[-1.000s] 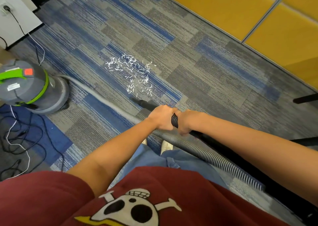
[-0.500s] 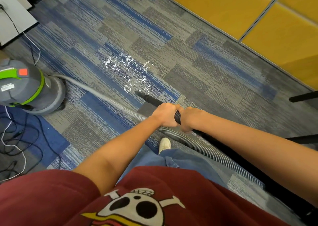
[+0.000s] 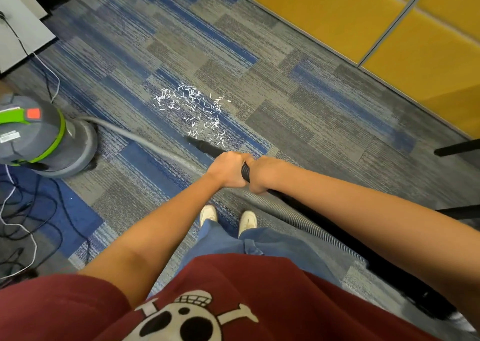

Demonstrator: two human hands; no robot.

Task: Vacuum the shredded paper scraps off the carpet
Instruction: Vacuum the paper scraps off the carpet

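Maroon skull-print shirt [image 3: 233, 301] — blue jeans [image 3: 259, 244] — white shoes [image 3: 207, 213]

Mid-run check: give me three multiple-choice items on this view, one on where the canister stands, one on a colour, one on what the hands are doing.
1. The vacuum canister stands:
A) left of the paper scraps
B) right of them
C) behind the person

2. The band round the canister's top is:
A) blue
B) green
C) white

3. The left hand and right hand:
A) hang free
B) rest on the canister
C) both grip the black wand

Answers:
1 A: it sits at the view's left edge, with the scraps in the middle.
2 B: a bright green strip circles it.
3 C: both sets of fingers curl round the wand, side by side.
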